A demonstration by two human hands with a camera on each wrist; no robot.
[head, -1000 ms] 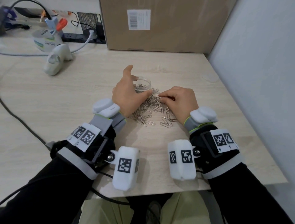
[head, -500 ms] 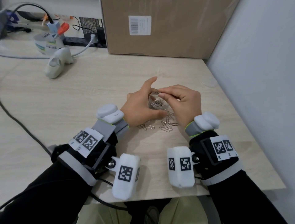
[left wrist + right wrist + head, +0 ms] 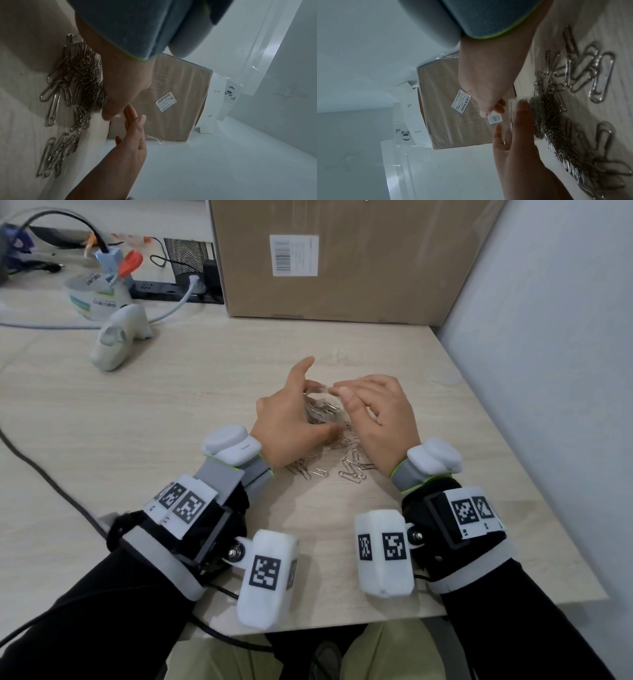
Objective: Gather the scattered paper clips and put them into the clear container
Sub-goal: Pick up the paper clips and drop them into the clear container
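The clear container (image 3: pixel 325 412) sits low over the heap of silver paper clips (image 3: pixel 352 467) in mid-table, with several clips inside. My left hand (image 3: pixel 317 402) grips it, thumb on the near wall and fingers round the far side. In the right wrist view the left hand (image 3: pixel 510 117) holds the container (image 3: pixel 513 115) next to the clips (image 3: pixel 599 75). My right hand (image 3: pixel 342 392) hovers at the container's right rim, fingers relaxed and holding nothing. More clips (image 3: pixel 51 105) lie loose near my wrists. I cannot tell whether the container is tilted.
A large cardboard box (image 3: pixel 342 258) stands at the back of the table. A white handheld device (image 3: pixel 116 340), a tape roll (image 3: pixel 92 292) and cables lie at the back left. A grey wall (image 3: pixel 548 371) runs along the table's right edge.
My left hand took hold of the container and drew it onto the heap. My right hand lifted pinched clips from the table to the container's mouth, then its fingers loosened.
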